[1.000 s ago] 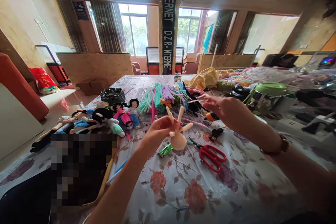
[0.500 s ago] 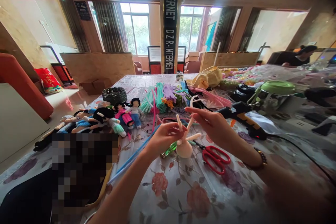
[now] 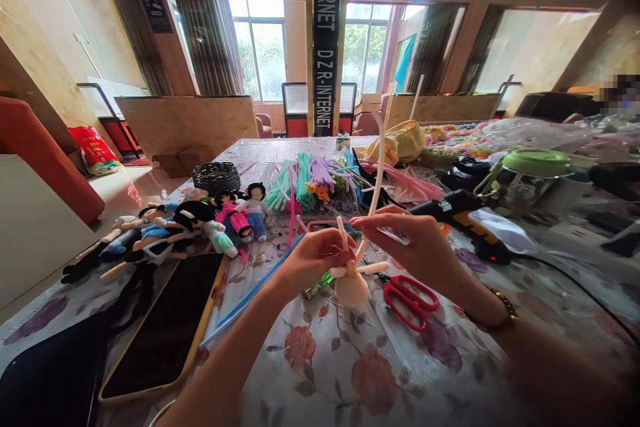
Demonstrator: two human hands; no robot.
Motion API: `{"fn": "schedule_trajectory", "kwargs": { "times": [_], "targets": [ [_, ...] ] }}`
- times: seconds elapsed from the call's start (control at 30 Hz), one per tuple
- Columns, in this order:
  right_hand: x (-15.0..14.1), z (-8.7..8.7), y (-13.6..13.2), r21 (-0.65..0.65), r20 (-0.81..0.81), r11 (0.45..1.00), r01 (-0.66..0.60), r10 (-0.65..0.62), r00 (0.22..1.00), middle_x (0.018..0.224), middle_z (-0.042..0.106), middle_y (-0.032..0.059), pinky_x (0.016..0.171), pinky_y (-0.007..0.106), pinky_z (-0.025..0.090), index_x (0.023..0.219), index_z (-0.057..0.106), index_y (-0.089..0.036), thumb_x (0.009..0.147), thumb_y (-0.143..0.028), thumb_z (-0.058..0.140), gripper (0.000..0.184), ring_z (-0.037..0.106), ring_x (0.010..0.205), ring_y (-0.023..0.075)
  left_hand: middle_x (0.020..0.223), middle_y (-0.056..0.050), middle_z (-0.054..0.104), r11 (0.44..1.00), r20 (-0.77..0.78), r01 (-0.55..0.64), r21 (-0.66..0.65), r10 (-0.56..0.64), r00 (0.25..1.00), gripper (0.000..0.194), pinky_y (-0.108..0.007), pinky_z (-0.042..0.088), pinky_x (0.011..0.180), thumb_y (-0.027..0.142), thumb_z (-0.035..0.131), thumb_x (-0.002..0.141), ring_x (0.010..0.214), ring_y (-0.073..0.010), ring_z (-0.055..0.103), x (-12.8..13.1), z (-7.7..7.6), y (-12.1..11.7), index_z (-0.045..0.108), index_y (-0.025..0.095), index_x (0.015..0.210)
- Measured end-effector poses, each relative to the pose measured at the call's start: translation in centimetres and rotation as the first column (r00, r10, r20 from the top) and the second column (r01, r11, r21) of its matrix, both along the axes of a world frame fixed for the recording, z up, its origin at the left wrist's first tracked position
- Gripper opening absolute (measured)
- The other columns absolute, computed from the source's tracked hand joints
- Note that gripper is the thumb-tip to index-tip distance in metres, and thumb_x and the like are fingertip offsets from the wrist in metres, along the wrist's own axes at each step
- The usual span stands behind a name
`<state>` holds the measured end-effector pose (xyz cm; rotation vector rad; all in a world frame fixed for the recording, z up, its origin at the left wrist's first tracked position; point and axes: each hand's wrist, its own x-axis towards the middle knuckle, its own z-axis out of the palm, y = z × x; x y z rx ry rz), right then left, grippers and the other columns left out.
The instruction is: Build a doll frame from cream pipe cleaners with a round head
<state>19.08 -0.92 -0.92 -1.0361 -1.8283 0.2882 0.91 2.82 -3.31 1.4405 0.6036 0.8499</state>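
A cream fuzzy doll piece (image 3: 351,290), a round ball with short pipe-cleaner stubs around its top, hangs ball-down over the flowered tablecloth. My left hand (image 3: 311,259) is closed on the stubs above the ball. Out of the same piece rises a long cream pipe cleaner (image 3: 381,170), curving at its top. My right hand (image 3: 406,238) pinches it low between thumb and fingers. Red-handled scissors (image 3: 413,303) lie just right of the ball. Partly hidden behind the left hand is a small green see-through object (image 3: 319,285), perhaps a lighter.
Finished pipe-cleaner dolls (image 3: 233,217) and a dark woven basket (image 3: 217,178) sit at the left, with a phone (image 3: 165,327) nearer. Bundled pipe cleaners (image 3: 305,180) lie behind the hands. On the right are a corded glue gun (image 3: 467,223) and a green-lidded jar (image 3: 534,167).
The long pipe cleaner now stands up tall above my right hand, where it was bent over near the fingers. My right hand has shifted slightly down; the left keeps its hold.
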Motion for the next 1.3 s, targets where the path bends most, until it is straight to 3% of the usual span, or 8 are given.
{"fn": "schedule_trajectory", "kwargs": {
  "times": [0.17,0.37,0.53,0.67,0.9,1.13,1.3],
  "targets": [
    [-0.1,-0.1,-0.1,-0.084,-0.010,0.996,-0.010,0.010,1.000,0.083,0.070,0.0002,0.070,0.027,0.050,0.093,0.071,-0.024,0.080,-0.025,0.063,0.015,0.064,0.075,0.0132,0.081,-0.004,0.062,0.998,-0.029,0.040,0.051,-0.039,0.999,0.020,-0.027,0.046,0.074,0.026,0.073,0.068,0.075,-0.0136,0.060,-0.1,-0.3,0.2,0.064,0.012,0.079],
    [0.0,-0.2,0.1,-0.188,-0.117,0.973,-0.134,0.113,0.987,0.072,0.067,-0.0027,0.072,0.027,0.051,0.102,0.064,-0.022,0.078,-0.026,0.065,0.024,0.064,0.071,0.0127,0.083,-0.004,0.064,0.994,-0.087,0.092,0.066,-0.086,0.993,0.019,-0.027,0.046,0.074,0.025,0.071,0.072,0.079,-0.0154,0.061,-0.3,-0.4,0.2,0.064,0.013,0.084],
    [0.1,-0.5,0.5,-0.219,-0.133,0.970,-0.104,0.076,0.988,0.071,0.065,-0.0016,0.064,0.026,0.051,0.096,0.062,-0.019,0.075,-0.024,0.066,0.022,0.061,0.065,0.0122,0.082,-0.004,0.065,0.993,-0.102,0.097,0.064,-0.090,0.991,0.017,-0.026,0.046,0.073,0.024,0.070,0.072,0.077,-0.0147,0.061,-0.1,-0.3,0.2,0.064,0.013,0.083],
    [0.3,-0.4,0.8,-0.237,-0.181,0.961,-0.141,0.099,0.978,0.072,0.066,-0.0003,0.069,0.027,0.052,0.091,0.065,-0.018,0.076,-0.028,0.065,0.019,0.063,0.067,0.0130,0.085,-0.006,0.066,0.994,-0.085,0.085,0.075,-0.078,0.993,0.019,-0.028,0.047,0.076,0.027,0.070,0.073,0.080,-0.0157,0.062,0.1,-0.3,0.2,0.061,0.013,0.083],
    [0.8,-0.2,0.9,-0.248,-0.212,0.966,-0.078,0.025,0.977,0.080,0.072,0.0031,0.069,0.028,0.052,0.087,0.071,-0.019,0.079,-0.033,0.060,0.019,0.066,0.074,0.0160,0.081,-0.005,0.068,0.998,-0.064,0.048,0.044,-0.046,0.997,0.026,-0.029,0.048,0.073,0.033,0.071,0.072,0.077,-0.0162,0.064,0.2,-0.6,0.1,0.057,0.016,0.086],
    [0.8,-0.7,1.5,-0.314,-0.167,0.930,-0.192,0.145,0.975,0.073,0.066,-0.0004,0.075,0.033,0.052,0.120,0.053,-0.018,0.080,-0.030,0.059,0.043,0.066,0.072,0.0158,0.080,-0.004,0.067,0.997,-0.042,0.050,0.058,-0.048,0.998,0.019,-0.029,0.048,0.076,0.030,0.067,0.076,0.076,-0.0144,0.062,0.2,-0.7,0.2,0.058,0.015,0.084],
    [0.6,-0.9,1.5,-0.308,-0.131,0.934,-0.183,0.149,0.980,0.072,0.064,-0.0015,0.075,0.031,0.052,0.111,0.056,-0.019,0.078,-0.029,0.063,0.035,0.063,0.069,0.0137,0.080,-0.004,0.067,0.998,-0.016,0.030,0.049,-0.029,0.999,0.018,-0.029,0.048,0.077,0.027,0.069,0.074,0.077,-0.0148,0.063,0.3,-0.8,0.2,0.060,0.014,0.084]
  ]
}}
